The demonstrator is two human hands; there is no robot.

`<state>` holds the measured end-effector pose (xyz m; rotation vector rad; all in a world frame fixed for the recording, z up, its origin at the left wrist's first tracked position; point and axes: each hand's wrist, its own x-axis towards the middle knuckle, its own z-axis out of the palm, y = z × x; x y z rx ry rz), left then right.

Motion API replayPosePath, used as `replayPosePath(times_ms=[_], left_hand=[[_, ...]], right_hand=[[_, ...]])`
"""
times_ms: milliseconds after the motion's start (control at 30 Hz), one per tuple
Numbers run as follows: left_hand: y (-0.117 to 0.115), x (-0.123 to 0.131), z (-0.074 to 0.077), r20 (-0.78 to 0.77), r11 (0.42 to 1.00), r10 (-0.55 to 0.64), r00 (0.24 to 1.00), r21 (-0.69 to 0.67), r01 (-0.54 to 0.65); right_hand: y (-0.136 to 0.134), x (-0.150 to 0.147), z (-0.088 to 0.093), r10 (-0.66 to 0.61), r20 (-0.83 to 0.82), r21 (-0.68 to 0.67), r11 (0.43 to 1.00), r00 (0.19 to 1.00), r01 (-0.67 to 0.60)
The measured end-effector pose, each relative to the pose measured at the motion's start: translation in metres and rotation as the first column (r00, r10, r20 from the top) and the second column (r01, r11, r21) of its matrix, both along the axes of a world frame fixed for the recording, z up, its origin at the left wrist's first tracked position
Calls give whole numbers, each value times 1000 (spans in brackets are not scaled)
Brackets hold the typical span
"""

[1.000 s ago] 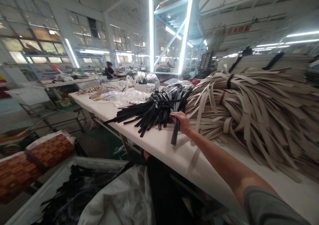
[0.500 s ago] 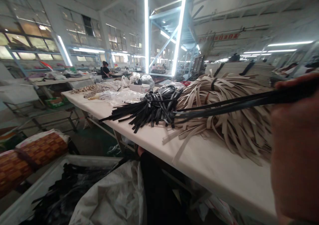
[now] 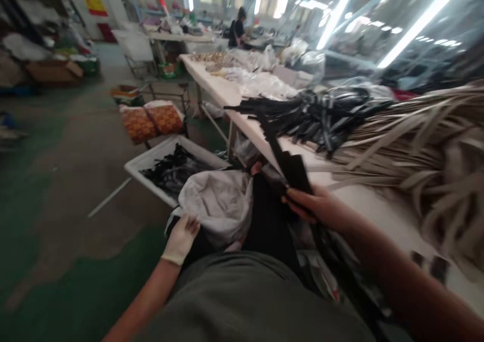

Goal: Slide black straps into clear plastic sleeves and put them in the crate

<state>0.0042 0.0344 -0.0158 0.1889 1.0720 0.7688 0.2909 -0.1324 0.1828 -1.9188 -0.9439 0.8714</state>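
My right hand is closed around a bundle of black straps, held in front of the table edge above my lap. The straps stretch up and left toward the heap of black straps on the white table. My left hand, in a white glove, rests with fingers spread on the edge of a white sack by my knee. A big pile of beige straps fills the table on the right.
A white bin holding black straps stands on the floor to the left of the sack. Behind it lie orange patterned rolls. Plastic bags and gold chains lie farther along the table. A person works at a far bench.
My right hand has pulled the black straps off the table heap and brought them down to my lap. My head has tilted down and left, so my gloved left hand shows now.
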Motion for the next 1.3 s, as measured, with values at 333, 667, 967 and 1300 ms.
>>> replayPosePath(times_ms=[333, 667, 967, 1300], left_hand=[[-15, -29, 26, 42, 999, 13, 999, 48, -15], [-20, -28, 11, 69, 999, -16, 998, 35, 13], [-20, -28, 4, 29, 1000, 4, 1000, 7, -4], [-27, -28, 1, 65, 998, -54, 996, -12, 54]], right_hand=[[94, -144, -130, 358, -227, -89, 918, 906, -385], [100, -149, -140, 405, -148, -179, 886, 902, -427], [103, -152, -139, 513, -11, -170, 845, 858, -507], [112, -156, -144, 566, 63, -293, 798, 822, -527]])
